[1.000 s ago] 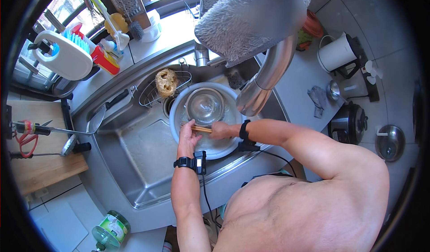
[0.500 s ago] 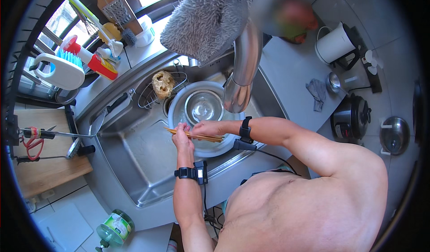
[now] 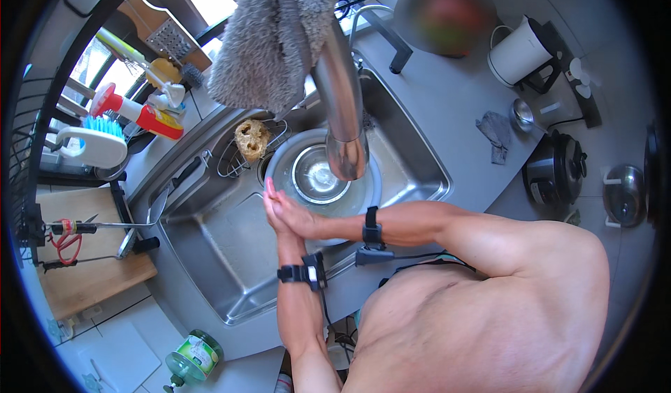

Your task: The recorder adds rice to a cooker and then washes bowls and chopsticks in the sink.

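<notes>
My left hand [image 3: 272,208] and my right hand [image 3: 299,218] are pressed palm to palm over the left edge of a grey plastic basin [image 3: 370,197]. Their fingers are straight and together round the chopsticks [image 3: 274,198], which are almost wholly hidden between them. A round steel bowl [image 3: 311,176] rests inside the basin, which sits in the steel sink [image 3: 210,246]. A thick steel pipe [image 3: 339,99] with a shaggy grey cloth [image 3: 262,51] over it stands in the view above the basin, partly covering it. A loofah [image 3: 253,139] rests in a wire holder behind the basin.
A cutting board [image 3: 91,274], scissors [image 3: 66,246] and spatula [image 3: 159,204] are at left, with brushes [image 3: 98,148] behind. A green bottle [image 3: 196,358] is at lower left. A kettle [image 3: 517,51], cloth [image 3: 493,134], ladle [image 3: 524,117] and black cooker [image 3: 552,173] are at right.
My hands have moved left and come flat together, so the chopsticks that showed lengthwise are now mostly hidden. The view has turned, and the pipe and grey cloth appear further left.
</notes>
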Demonstrator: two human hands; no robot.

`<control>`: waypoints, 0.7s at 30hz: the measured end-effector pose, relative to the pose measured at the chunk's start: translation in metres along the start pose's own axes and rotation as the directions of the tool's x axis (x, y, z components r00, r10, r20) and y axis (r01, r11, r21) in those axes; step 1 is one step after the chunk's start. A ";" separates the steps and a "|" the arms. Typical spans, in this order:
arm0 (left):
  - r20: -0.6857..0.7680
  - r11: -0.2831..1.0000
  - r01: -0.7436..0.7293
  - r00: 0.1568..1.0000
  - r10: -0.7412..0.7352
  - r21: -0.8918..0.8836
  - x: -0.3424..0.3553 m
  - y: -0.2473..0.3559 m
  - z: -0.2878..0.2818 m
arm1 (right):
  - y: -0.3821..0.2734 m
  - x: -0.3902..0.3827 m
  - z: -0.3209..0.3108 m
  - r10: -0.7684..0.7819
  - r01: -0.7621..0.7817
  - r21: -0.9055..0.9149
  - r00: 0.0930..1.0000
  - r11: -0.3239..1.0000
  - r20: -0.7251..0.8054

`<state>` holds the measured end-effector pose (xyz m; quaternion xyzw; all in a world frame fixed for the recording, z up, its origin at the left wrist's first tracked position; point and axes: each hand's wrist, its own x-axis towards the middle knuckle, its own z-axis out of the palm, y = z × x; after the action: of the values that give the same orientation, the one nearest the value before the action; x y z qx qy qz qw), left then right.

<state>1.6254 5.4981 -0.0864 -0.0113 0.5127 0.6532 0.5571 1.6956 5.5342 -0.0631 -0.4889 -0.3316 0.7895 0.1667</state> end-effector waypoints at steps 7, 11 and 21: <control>0.040 0.993 0.074 0.997 -0.071 -0.088 0.002 -0.008 -0.004 | -0.007 0.003 -0.009 -0.024 0.026 -0.040 0.999 0.999 0.033; 0.205 0.992 0.124 0.971 -0.120 -0.004 -0.046 -0.009 0.072 | -0.011 0.012 -0.045 -0.051 0.052 -0.050 0.999 0.997 0.016; -0.161 0.977 0.201 0.969 -0.186 0.078 -0.022 0.014 0.015 | 0.015 0.009 -0.058 0.037 0.010 -0.221 0.978 0.975 0.207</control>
<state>1.6317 5.4950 -0.0572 -0.0854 0.5803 0.5682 0.5771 1.7437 5.5500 -0.0966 -0.4206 -0.4294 0.7961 0.0700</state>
